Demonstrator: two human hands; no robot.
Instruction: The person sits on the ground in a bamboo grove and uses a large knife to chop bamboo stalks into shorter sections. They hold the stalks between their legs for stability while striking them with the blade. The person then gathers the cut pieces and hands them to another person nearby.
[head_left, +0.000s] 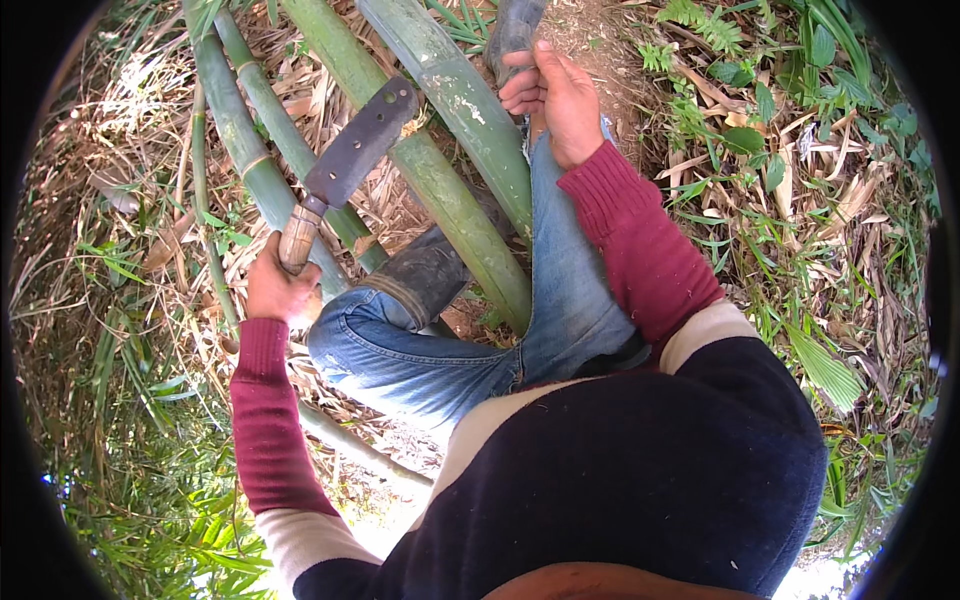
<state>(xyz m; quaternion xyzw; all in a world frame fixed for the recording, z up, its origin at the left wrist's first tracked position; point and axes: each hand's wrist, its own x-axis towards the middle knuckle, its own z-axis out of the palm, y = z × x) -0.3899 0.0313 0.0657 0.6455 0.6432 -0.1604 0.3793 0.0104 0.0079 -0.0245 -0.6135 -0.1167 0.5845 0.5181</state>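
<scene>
My left hand (275, 284) is wrapped round the wooden handle of a cleaver (352, 155) with a broad dark blade. The blade points up and to the right, above the green bamboo poles. My right hand (565, 103) is raised over my lower leg, near the upper end of a thick bamboo pole (462, 105). Its fingers are loosely curled and apart, with nothing visible in them. A second thick bamboo pole (440, 180) runs under the blade's tip and down between my legs. Two thinner bamboo poles (232, 110) lie to the left, partly behind the cleaver.
My bent legs in blue jeans (420, 355) and dark rubber boots (425, 272) frame the poles. Dry leaves and husks (130, 200) cover the ground. Green plants (750, 120) grow at the right, and leafy growth (200, 530) fills the lower left.
</scene>
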